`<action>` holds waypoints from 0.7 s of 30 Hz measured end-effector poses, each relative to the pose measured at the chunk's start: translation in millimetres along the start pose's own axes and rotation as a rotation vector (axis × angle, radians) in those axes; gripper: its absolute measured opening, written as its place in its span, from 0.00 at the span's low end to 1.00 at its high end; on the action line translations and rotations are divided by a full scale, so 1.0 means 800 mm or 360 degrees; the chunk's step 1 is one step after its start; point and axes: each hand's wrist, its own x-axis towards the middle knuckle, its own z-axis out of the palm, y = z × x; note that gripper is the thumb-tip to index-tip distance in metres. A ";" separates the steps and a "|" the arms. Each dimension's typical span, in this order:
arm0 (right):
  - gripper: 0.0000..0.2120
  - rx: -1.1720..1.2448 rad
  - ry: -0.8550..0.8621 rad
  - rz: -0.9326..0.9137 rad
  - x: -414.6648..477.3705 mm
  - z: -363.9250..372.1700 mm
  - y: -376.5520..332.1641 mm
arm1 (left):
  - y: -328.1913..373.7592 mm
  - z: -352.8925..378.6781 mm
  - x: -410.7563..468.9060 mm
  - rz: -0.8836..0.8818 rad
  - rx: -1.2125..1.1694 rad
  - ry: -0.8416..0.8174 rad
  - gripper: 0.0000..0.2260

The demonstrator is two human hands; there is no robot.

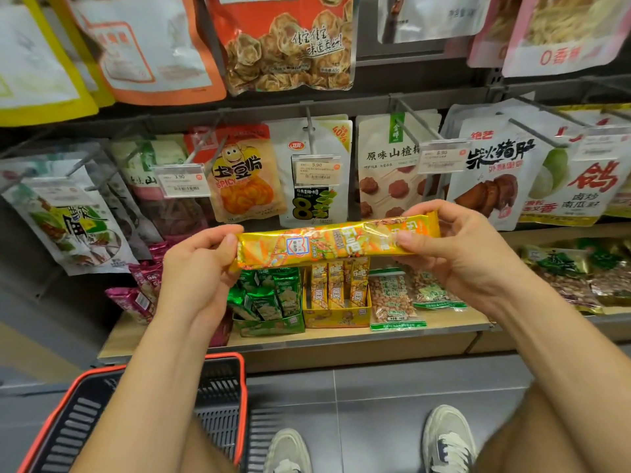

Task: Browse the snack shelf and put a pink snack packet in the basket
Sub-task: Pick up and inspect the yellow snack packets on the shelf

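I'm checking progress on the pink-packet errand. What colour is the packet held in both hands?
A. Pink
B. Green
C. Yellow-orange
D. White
C: the packet gripped at its ends by the left hand and right hand is yellow-orange. The pink packets lie on the shelf, lower left.
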 end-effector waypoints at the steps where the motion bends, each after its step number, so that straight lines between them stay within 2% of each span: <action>1: 0.14 -0.0043 0.0000 -0.0029 0.000 -0.001 -0.001 | 0.001 -0.001 0.000 0.0007 0.0089 -0.0043 0.15; 6: 0.12 -0.0044 0.0054 -0.0067 0.004 -0.010 -0.001 | -0.005 0.001 -0.010 0.0508 0.1122 -0.0002 0.18; 8: 0.09 0.0032 0.0091 -0.0051 0.006 -0.010 0.000 | -0.006 0.004 -0.014 0.0649 0.1362 0.0035 0.18; 11: 0.13 0.0103 0.0232 -0.0052 0.009 -0.008 0.002 | -0.010 0.007 -0.014 0.0761 0.1609 -0.0036 0.10; 14: 0.15 0.0050 0.0362 -0.0106 0.010 -0.005 0.004 | -0.015 0.006 -0.012 0.0679 0.1777 -0.0245 0.10; 18: 0.05 -0.0148 0.0404 -0.0234 0.010 -0.003 0.006 | -0.020 -0.001 -0.008 0.0528 0.1858 -0.0564 0.13; 19: 0.02 -0.0218 0.0401 -0.0279 0.009 -0.003 0.005 | -0.023 -0.002 -0.007 0.0463 0.1787 -0.0697 0.13; 21: 0.07 -0.0365 0.0394 -0.0391 0.009 -0.004 0.005 | -0.026 0.001 -0.012 0.0269 0.1466 -0.0966 0.12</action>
